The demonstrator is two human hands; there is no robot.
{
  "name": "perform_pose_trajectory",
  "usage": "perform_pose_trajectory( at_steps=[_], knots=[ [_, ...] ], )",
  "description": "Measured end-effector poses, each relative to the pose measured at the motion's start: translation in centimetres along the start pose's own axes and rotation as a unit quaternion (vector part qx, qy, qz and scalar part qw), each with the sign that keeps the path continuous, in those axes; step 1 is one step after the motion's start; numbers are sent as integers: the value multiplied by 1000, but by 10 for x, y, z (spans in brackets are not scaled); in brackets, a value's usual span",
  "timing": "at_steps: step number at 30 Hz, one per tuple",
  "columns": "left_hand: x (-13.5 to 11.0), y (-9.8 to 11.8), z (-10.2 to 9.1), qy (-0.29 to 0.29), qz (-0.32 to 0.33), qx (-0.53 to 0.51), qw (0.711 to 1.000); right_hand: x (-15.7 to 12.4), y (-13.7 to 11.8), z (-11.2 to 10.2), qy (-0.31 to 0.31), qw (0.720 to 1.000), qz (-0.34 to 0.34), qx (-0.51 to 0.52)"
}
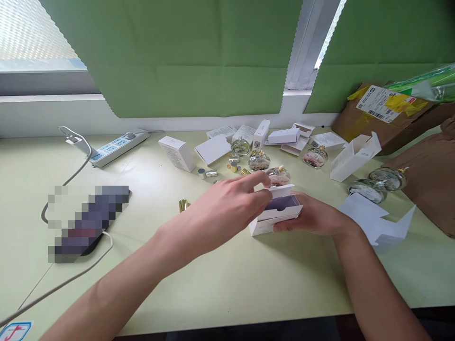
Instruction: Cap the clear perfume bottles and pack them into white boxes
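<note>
A small white cardboard box (274, 221) stands at the middle of the table with its top open and a purplish inside showing. My right hand (314, 214) is wrapped round its right side, thumb on the near face. Over the box's left end, my left hand (245, 199) is closed with thumb and forefinger at a raised white flap (282, 191); the fingertips are partly hidden. Just behind the box sits a glass perfume bottle (279, 176) with a gold top. Another round bottle (259, 161) lies beside it, near several gold and silver caps (233, 166).
White boxes (177, 154) lie along the back, with more bottles (368, 190) at right. An unfolded carton (380, 222) is right of my right hand. A power strip (121, 148), a blurred-out phone (94, 220) and cables occupy the left. A brown carton (387, 116) stands back right.
</note>
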State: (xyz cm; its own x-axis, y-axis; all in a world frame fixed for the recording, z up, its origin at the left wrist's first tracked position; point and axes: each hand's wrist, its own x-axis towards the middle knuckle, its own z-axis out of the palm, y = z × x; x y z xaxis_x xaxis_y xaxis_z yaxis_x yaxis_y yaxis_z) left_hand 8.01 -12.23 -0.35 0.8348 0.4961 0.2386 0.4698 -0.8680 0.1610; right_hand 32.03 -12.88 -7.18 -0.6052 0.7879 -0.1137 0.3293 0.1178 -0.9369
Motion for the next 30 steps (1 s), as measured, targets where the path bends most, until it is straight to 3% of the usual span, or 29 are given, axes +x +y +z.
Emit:
perform_pose_trajectory(
  at_steps=[7,15,30],
  knots=[
    [3,1,-7,-37,-21,-38,998,2,4,0,-23,1000,-9,-15],
    [6,5,-12,-19,-4,-9,1000,6,8,10,-31,1000,5,-1],
    [10,3,-13,-53,-8,12,999,8,10,12,-21,999,9,31]
  ],
)
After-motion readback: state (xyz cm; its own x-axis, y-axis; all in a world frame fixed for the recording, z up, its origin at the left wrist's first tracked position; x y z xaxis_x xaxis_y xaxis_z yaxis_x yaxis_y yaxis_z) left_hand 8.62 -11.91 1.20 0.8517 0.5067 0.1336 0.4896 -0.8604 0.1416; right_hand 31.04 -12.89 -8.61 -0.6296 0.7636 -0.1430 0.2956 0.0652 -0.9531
